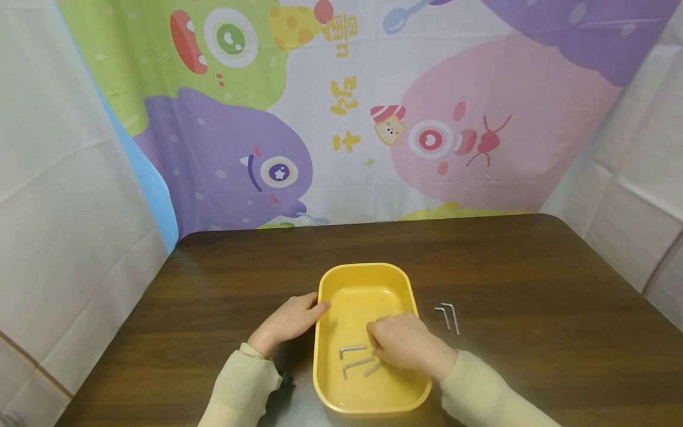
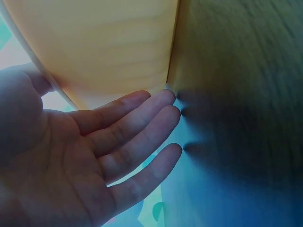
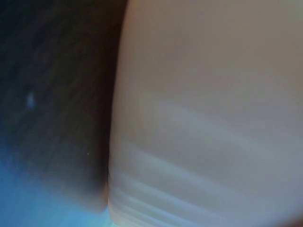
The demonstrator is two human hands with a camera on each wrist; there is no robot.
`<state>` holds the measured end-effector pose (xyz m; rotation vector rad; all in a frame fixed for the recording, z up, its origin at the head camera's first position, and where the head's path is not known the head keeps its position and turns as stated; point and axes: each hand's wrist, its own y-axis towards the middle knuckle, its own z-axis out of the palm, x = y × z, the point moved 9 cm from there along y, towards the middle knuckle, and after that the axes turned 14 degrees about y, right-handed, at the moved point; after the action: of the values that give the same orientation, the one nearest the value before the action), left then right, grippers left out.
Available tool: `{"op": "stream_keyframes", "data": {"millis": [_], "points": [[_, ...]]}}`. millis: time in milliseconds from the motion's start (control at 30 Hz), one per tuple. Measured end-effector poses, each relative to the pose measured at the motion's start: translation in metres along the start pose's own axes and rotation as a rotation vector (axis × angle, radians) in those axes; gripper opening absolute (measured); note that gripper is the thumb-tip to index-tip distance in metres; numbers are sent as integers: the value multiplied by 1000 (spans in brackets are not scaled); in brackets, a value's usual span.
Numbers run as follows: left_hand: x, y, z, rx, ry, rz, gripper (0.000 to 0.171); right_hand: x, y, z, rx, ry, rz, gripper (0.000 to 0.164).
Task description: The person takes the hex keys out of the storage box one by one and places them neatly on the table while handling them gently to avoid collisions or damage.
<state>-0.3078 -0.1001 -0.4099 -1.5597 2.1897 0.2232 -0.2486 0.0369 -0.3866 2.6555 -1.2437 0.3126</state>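
Dark wood bench [image 1: 533,279], cartoon curtain [image 1: 373,107] behind. Flat left hand [image 1: 288,323] touches yellow tray [image 1: 363,273]; right hand [image 1: 408,344], grip unclear, inside among hex keys [image 1: 354,359].

Bare hands [image 1: 290,323]; cream long sleeves [image 1: 240,385], gathered cuffs.

The only writing to be seen stood on the cartoon backdrop [image 1: 363,107] hanging well beyond the hands: a few yellow characters running down its middle, between the purple monster and the pink one. They looked like East Asian script, turned or mirrored, and I could not read them. Nothing else bore any text, label or number.
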Motion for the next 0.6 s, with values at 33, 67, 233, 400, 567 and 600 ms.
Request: {"op": "stream_keyframes", "data": {"millis": [33, 67, 233, 400, 567, 600], "points": [[0, 0, 0, 0, -1, 1, 35, 0, 0, 0, -1, -1, -2, 23], [0, 0, 0, 0, -3, 3, 36, 1, 0, 0, -4, -3, -6, 23], [0, 0, 1, 2, -6, 7, 36, 2, -1, -1, -12, -6, -12, 22], [0, 0, 0, 0, -2, 8, 35, 0, 0, 0, -2, 11, -4, 23], [0, 1, 0, -1, -8, 10, 35, -1, 1, 0, -1, 33, 1, 23], [0, 1, 0, 0, -9, 8, 35, -1, 1, -1, -2, 42, 1, 23]]}}
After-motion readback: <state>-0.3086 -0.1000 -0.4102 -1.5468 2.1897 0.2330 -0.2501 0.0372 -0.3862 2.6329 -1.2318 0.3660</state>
